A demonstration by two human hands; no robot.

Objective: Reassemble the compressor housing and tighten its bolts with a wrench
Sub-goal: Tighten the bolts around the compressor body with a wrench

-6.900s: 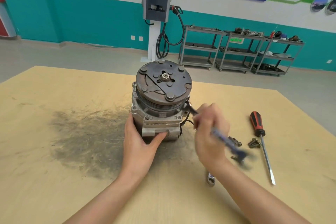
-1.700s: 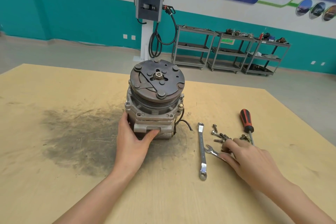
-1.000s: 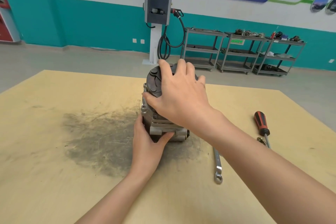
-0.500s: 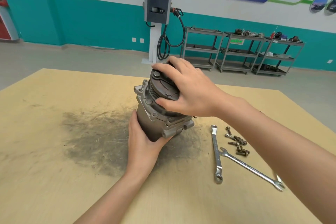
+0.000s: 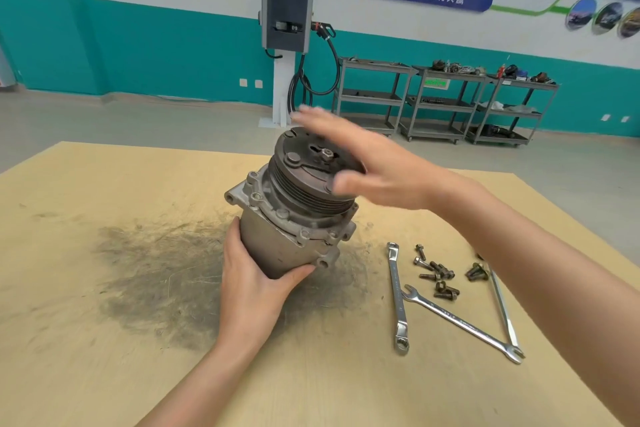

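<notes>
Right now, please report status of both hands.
Left hand grips tilted compressor. Right hand open above pulley. Wrenches, bolts lie beside.

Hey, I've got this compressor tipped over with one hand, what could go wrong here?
The compressor leans tilted, gripped only by the left hand low on its body; the right hand is open at the pulley, so it may slip or topple. If it falls rightward, it could hit the wrenches and scatter the loose bolts.
</notes>
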